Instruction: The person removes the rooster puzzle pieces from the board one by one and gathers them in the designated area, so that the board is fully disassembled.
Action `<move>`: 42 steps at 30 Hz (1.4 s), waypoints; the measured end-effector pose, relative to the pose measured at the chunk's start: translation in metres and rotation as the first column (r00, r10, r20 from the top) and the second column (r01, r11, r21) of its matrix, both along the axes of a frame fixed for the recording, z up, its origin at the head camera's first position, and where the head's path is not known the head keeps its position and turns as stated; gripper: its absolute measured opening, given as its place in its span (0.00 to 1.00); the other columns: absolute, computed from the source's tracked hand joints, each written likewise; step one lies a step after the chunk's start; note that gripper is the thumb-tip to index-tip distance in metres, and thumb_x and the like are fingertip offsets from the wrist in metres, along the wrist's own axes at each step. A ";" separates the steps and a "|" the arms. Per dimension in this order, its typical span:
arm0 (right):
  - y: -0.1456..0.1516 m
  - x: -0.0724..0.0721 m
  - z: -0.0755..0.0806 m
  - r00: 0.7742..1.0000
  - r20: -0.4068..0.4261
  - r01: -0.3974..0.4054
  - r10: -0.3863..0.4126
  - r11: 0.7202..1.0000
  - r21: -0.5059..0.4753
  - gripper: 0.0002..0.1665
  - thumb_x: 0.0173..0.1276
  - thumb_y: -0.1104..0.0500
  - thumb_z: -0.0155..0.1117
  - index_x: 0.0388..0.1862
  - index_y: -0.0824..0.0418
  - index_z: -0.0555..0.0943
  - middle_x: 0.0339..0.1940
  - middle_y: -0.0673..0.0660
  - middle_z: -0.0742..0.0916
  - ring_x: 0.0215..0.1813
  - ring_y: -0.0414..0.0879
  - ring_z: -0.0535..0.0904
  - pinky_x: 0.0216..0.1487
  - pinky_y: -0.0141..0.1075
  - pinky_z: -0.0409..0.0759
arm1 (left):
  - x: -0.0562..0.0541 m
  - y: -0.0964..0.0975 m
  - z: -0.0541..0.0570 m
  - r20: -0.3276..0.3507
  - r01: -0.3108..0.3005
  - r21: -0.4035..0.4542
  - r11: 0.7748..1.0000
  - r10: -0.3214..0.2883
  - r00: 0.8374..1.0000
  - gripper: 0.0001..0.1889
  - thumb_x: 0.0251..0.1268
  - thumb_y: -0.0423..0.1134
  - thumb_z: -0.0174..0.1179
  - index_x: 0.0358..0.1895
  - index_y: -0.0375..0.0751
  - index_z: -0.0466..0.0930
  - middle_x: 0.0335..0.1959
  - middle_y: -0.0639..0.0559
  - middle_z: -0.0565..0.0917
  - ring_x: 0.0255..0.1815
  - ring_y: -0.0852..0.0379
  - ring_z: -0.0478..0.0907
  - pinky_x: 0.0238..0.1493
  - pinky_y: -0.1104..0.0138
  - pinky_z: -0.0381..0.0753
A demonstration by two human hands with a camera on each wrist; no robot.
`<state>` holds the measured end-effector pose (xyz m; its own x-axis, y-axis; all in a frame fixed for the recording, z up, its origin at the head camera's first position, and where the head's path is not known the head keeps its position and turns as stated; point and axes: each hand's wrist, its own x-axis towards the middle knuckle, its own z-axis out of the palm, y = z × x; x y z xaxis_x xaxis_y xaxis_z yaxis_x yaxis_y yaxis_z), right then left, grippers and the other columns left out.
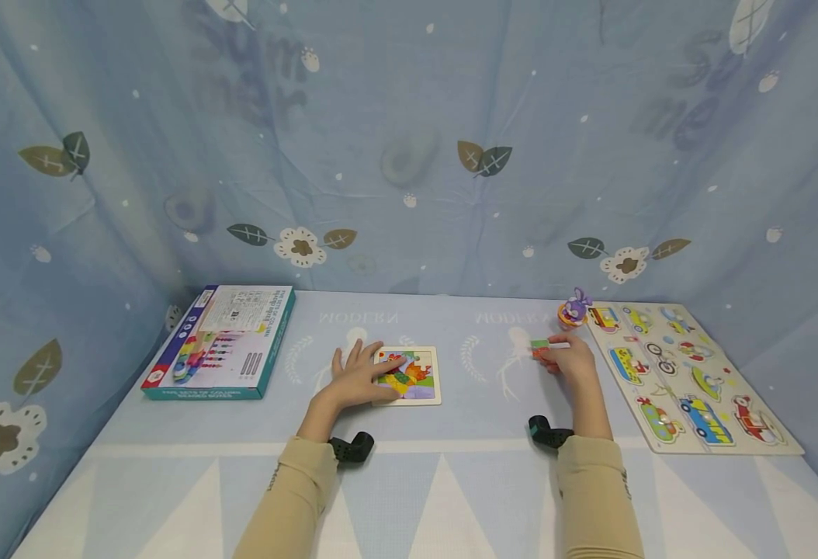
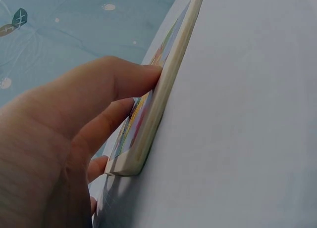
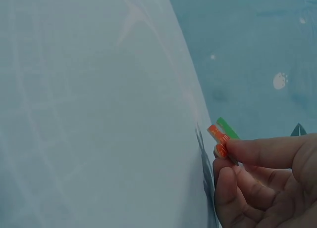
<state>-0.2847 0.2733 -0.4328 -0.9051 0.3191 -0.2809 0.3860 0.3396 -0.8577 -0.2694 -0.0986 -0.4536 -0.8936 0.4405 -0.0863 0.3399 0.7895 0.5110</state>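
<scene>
A small framed picture puzzle (image 1: pixel 438 380) with bright colours lies flat on the table. My left hand (image 1: pixel 355 382) rests on its left side with the fingers spread. In the left wrist view the thumb (image 2: pixel 141 77) touches the picture near the frame's edge. To the right, just above the tabletop, my right hand (image 1: pixel 573 361) pinches a small orange-and-green puzzle piece (image 1: pixel 538 349) between thumb and fingers. The right wrist view shows the piece's orange part (image 3: pixel 217 134) beside a green strip; whether this is one piece or two, I cannot tell.
At the left stands a flat boxed toy set (image 1: pixel 241 341). A large vehicle puzzle board (image 1: pixel 723 380) lies at the right, with a small purple figurine (image 1: pixel 574 308) by its far left corner. A patterned blue curtain (image 1: pixel 409 155) hangs behind the table.
</scene>
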 end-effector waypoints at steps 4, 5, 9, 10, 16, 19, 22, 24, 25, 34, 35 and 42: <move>0.004 0.002 -0.002 1.000 0.006 0.015 -0.015 0.999 0.029 0.23 0.63 0.65 0.56 0.58 0.69 0.68 0.45 0.64 0.77 0.23 0.35 0.74 0.27 0.26 0.77 | -0.002 0.001 -0.002 0.005 -0.006 -0.026 1.000 0.007 1.000 0.33 0.53 0.56 0.59 0.66 0.63 0.65 0.74 0.47 0.49 0.73 0.38 0.32 0.62 0.38 0.23; 0.005 0.002 -0.003 1.000 0.004 0.021 -0.021 0.999 0.036 0.23 0.63 0.65 0.56 0.57 0.69 0.68 0.45 0.64 0.76 0.23 0.36 0.73 0.27 0.26 0.76 | -0.002 0.001 -0.002 0.006 -0.007 -0.027 1.000 0.007 1.000 0.33 0.53 0.57 0.59 0.66 0.63 0.65 0.74 0.47 0.48 0.73 0.38 0.32 0.62 0.38 0.23; 0.008 0.002 -0.005 0.999 -0.017 0.042 -0.042 0.998 0.043 0.23 0.62 0.66 0.57 0.57 0.70 0.69 0.41 0.62 0.78 0.23 0.36 0.74 0.25 0.26 0.76 | -0.002 0.000 -0.002 0.007 -0.008 -0.026 1.000 0.008 1.000 0.33 0.53 0.57 0.59 0.66 0.63 0.65 0.74 0.47 0.48 0.73 0.39 0.31 0.62 0.38 0.23; 0.009 0.001 -0.006 0.999 -0.018 0.047 -0.046 0.998 0.046 0.23 0.62 0.66 0.57 0.57 0.69 0.70 0.40 0.61 0.78 0.22 0.36 0.74 0.25 0.26 0.75 | -0.002 0.001 -0.003 0.007 -0.008 -0.025 1.000 0.008 1.000 0.33 0.53 0.57 0.59 0.66 0.63 0.65 0.74 0.47 0.48 0.73 0.38 0.31 0.62 0.38 0.23; 0.010 0.002 -0.006 0.998 -0.030 0.066 -0.064 0.993 0.098 0.22 0.63 0.65 0.56 0.56 0.69 0.72 0.39 0.61 0.78 0.23 0.37 0.73 0.24 0.27 0.75 | -0.002 0.001 -0.002 0.008 -0.012 -0.025 1.000 0.012 1.000 0.33 0.53 0.56 0.59 0.66 0.63 0.65 0.74 0.47 0.48 0.73 0.39 0.31 0.62 0.38 0.23; 0.010 0.003 -0.005 0.997 -0.029 0.081 -0.078 0.986 0.143 0.21 0.64 0.64 0.56 0.56 0.69 0.73 0.41 0.63 0.78 0.25 0.39 0.75 0.25 0.26 0.74 | -0.002 0.001 -0.002 0.011 -0.014 -0.031 0.999 0.015 1.000 0.33 0.53 0.57 0.59 0.66 0.64 0.64 0.74 0.48 0.48 0.74 0.39 0.31 0.62 0.39 0.22; 0.010 0.005 -0.006 0.995 -0.024 0.096 -0.093 0.974 0.205 0.20 0.64 0.63 0.55 0.55 0.68 0.73 0.46 0.66 0.78 0.34 0.46 0.75 0.29 0.29 0.73 | -0.001 0.001 -0.001 0.010 -0.014 -0.024 1.000 0.014 1.000 0.33 0.52 0.56 0.59 0.66 0.63 0.65 0.74 0.47 0.48 0.73 0.38 0.31 0.62 0.38 0.23; 0.011 0.006 -0.006 0.995 -0.025 0.102 -0.099 0.963 0.249 0.20 0.64 0.62 0.56 0.54 0.69 0.74 0.49 0.68 0.77 0.41 0.52 0.73 0.35 0.35 0.72 | -0.001 0.001 -0.001 0.014 -0.014 -0.024 1.000 0.015 1.000 0.33 0.52 0.56 0.59 0.66 0.62 0.65 0.74 0.47 0.48 0.73 0.39 0.31 0.62 0.38 0.23; 0.011 0.007 -0.006 0.994 -0.032 0.106 -0.101 0.957 0.269 0.20 0.63 0.62 0.56 0.53 0.69 0.74 0.51 0.69 0.77 0.44 0.54 0.72 0.38 0.38 0.72 | -0.001 0.001 -0.001 0.013 -0.014 -0.022 1.000 0.014 1.000 0.33 0.52 0.56 0.59 0.66 0.62 0.65 0.74 0.46 0.48 0.73 0.38 0.31 0.62 0.38 0.23; 0.013 0.008 -0.011 0.989 -0.100 0.139 -0.111 0.924 0.356 0.21 0.60 0.65 0.58 0.53 0.71 0.74 0.49 0.72 0.78 0.46 0.61 0.72 0.45 0.49 0.71 | -0.001 0.001 -0.002 0.016 -0.014 -0.020 1.000 0.014 1.000 0.33 0.53 0.56 0.59 0.66 0.63 0.65 0.74 0.47 0.48 0.74 0.39 0.31 0.62 0.39 0.23; 0.013 0.008 -0.011 0.988 -0.102 0.142 -0.113 0.922 0.361 0.22 0.59 0.65 0.59 0.53 0.71 0.73 0.49 0.71 0.78 0.47 0.61 0.72 0.46 0.50 0.71 | -0.001 0.001 -0.002 0.016 -0.013 -0.021 1.000 0.013 1.000 0.33 0.53 0.56 0.59 0.66 0.63 0.65 0.74 0.47 0.48 0.74 0.39 0.31 0.62 0.39 0.23; 0.012 0.006 -0.012 0.981 -0.143 0.172 -0.128 0.916 0.363 0.21 0.60 0.64 0.58 0.53 0.69 0.74 0.45 0.69 0.79 0.42 0.58 0.73 0.42 0.46 0.72 | -0.001 0.001 -0.001 0.010 -0.006 -0.016 1.000 0.006 1.000 0.33 0.53 0.56 0.59 0.66 0.63 0.65 0.74 0.47 0.48 0.73 0.39 0.31 0.62 0.38 0.23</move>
<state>-0.2786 0.2855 -0.4448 -0.8571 0.5151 -0.0133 0.3647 0.5883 -0.7217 -0.2702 -0.0977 -0.4544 -0.8954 0.4333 -0.1026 0.3296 0.7999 0.5016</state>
